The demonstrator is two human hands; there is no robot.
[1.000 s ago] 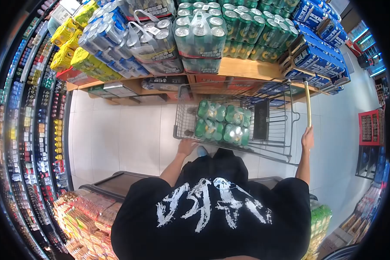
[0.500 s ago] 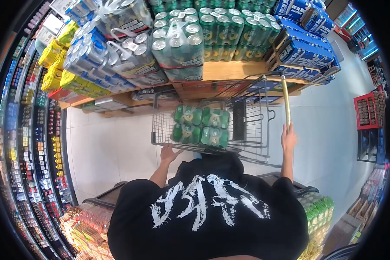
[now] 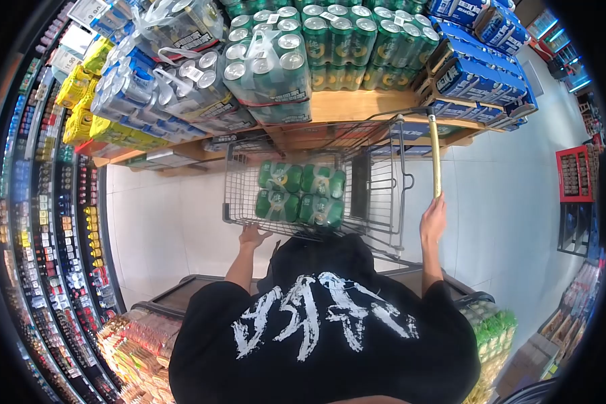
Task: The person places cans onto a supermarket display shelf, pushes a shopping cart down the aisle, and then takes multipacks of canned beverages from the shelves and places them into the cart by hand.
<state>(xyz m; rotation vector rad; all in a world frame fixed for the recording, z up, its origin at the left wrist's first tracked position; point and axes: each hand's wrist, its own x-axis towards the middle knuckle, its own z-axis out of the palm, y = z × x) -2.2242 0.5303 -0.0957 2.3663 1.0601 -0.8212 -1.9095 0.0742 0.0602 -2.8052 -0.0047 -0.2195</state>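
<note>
A metal shopping cart (image 3: pixel 246 215) stands in front of me, its yellowish handle bar (image 3: pixel 435 155) on the right. My right hand (image 3: pixel 433 219) is closed around the near end of that bar. At the cart's near left corner is my left hand (image 3: pixel 252 237), fingers apart, by the lower wire rim; whether it touches the wire is hard to tell. Inside the basket lie several green shrink-wrapped can packs (image 3: pixel 301 192) side by side. A dark panel (image 3: pixel 360 182) sits between the packs and the handle.
Beyond the cart, a wooden display (image 3: pixel 363 102) carries green can packs (image 3: pixel 337 40), silver can packs (image 3: pixel 182 74) and blue cartons (image 3: pixel 478 81). Bottle shelves (image 3: pixel 60 222) curve along the left. Packaged goods (image 3: pixel 138 350) stand behind me. A red crate (image 3: pixel 576 175) is at the right.
The cart with its green packs has shifted slightly left. Both my hands have moved left with it, the right still around the handle bar.
</note>
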